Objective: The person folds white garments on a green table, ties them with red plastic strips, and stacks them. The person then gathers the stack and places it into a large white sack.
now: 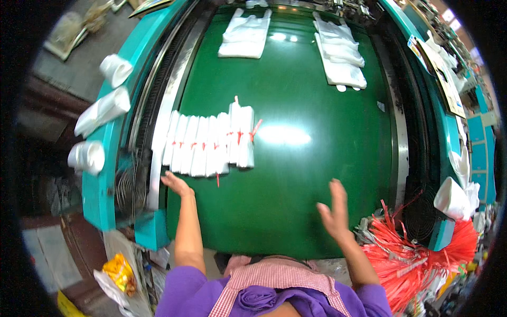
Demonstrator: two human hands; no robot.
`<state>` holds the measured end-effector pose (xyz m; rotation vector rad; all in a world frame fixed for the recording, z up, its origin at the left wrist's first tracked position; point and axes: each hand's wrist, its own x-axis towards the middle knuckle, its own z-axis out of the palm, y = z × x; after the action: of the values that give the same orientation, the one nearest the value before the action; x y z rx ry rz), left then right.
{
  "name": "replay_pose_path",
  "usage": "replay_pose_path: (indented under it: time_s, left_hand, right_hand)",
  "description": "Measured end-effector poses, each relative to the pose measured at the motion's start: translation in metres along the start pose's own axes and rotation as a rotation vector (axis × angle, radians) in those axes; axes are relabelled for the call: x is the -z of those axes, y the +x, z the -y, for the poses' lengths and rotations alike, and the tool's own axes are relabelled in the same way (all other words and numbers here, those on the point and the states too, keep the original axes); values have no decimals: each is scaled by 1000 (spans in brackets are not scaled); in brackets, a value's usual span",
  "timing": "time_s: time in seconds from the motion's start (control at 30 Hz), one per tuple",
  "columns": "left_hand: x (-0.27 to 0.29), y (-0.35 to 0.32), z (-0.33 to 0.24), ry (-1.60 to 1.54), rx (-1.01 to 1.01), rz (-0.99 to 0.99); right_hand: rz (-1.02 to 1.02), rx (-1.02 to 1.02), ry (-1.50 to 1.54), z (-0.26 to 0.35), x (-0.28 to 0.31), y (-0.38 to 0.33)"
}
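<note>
The black fisheye rim cuts off the pile of red plastic tie strips (422, 259) at lower right and the clutter along the teal machine frame (454, 137) there is too small to tell. The raised right hand (334, 211) is motion-blurred. Both upper arms leave the lower edge.

Both open hands (177, 184) (334, 211) hover near tied bag bundles (208, 143).
</note>
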<state>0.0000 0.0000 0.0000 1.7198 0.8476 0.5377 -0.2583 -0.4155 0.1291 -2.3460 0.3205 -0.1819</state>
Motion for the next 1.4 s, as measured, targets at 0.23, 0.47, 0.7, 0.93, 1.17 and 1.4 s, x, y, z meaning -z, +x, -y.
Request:
replay_pose_path:
  time_s: [0.23,0.47,0.7,0.93,1.17,1.4]
  left_hand:
    - [-73,-13,-29,-383,166,-10]
    - [-120,-64,-52,80,-901,413]
    - [-149,-74,-17,592,-1536,817]
    - [-145,-66,-13,739,-1211,1163]
    - [-118,-63,-29,703,-1356,1090]
    - [-89,-57,-43,704,-1440,1055]
  right_hand:
    - [175,21,208,51,-244,155]
    - [167,230,210,44,-253,244]
    - [-248,204,-460,-105,-118,356]
    - [-441,-137,-705,-187,-74,414]
    - [-534,-118,-558,-188,-83,401]
    - [-624,-105,-506,-184,-85,409]
